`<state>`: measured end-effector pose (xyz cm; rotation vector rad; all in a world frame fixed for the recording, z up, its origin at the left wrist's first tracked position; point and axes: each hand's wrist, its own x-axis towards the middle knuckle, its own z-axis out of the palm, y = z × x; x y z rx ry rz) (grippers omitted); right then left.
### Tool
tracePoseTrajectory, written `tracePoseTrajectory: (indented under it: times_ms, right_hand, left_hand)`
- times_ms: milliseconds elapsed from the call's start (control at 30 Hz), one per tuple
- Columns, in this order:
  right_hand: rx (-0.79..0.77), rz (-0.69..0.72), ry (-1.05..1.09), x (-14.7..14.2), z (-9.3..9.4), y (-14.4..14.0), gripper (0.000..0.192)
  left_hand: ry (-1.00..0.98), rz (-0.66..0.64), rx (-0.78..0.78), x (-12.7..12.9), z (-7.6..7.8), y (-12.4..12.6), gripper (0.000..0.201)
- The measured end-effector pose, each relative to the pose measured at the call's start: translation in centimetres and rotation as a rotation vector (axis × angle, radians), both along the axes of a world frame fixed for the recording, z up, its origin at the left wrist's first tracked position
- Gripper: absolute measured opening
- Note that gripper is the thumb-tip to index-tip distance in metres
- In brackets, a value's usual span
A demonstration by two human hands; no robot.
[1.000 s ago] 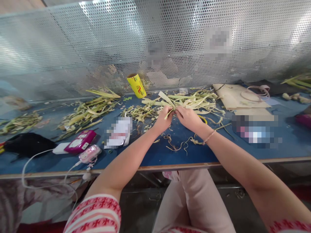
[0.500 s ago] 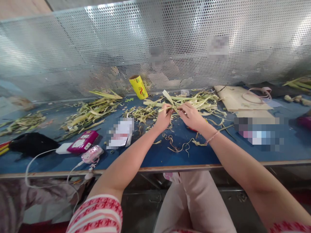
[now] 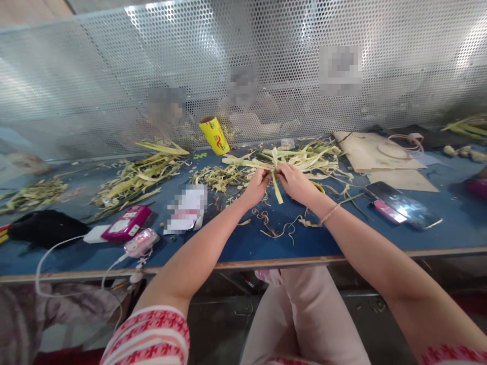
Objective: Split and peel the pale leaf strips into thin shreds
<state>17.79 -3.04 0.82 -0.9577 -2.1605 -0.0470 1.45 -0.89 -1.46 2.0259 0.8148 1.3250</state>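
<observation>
My left hand (image 3: 258, 185) and my right hand (image 3: 292, 180) meet above the blue table, both closed with fingertips pinching a pale green leaf strip (image 3: 278, 192). One end of the strip points up between the hands and the other hangs down toward me. Just behind lies a loose pile of similar leaf strips (image 3: 315, 161). Left of my hands is a heap of short, curled scraps (image 3: 224, 177). Thin stringy fibres (image 3: 281, 233) lie on the table in front. My fingers partly cover where the strip is gripped.
A yellow cardboard tube (image 3: 215, 136) stands tilted near the perforated metal screen (image 3: 266, 61). Another leaf pile (image 3: 140, 177), a magenta box (image 3: 127, 223) and a white cable (image 3: 45, 253) are at left. A smartphone (image 3: 403, 203) and brown paper sheets (image 3: 375, 154) lie at right.
The leaf strip between my hands has turned, so its lower end now hangs down toward me. Both hands remain close together. The view has shifted slightly.
</observation>
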Motion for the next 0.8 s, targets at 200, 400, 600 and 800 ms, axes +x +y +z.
tracePoseTrajectory:
  times_ms: [200,400,600,800]
  right_hand:
    - [-0.003,0.024,-0.091,-0.2,0.0,-0.9,0.018]
    - [-0.037,-0.002,-0.106,-0.2,1.0,-1.8,0.015]
    - [-0.017,-0.099,-0.192,-0.3,1.2,-1.9,0.019]
    - [-0.085,-0.100,-0.096,-0.5,1.5,-2.1,0.021]
  left_hand:
    - [-0.005,-0.012,0.031,0.3,0.3,-0.7,0.018]
    - [-0.036,0.012,-0.039,0.7,0.9,-1.8,0.028]
    - [-0.018,-0.028,-0.072,0.6,1.5,-2.5,0.043]
    - [-0.106,-0.076,-0.119,0.8,1.5,-2.6,0.038]
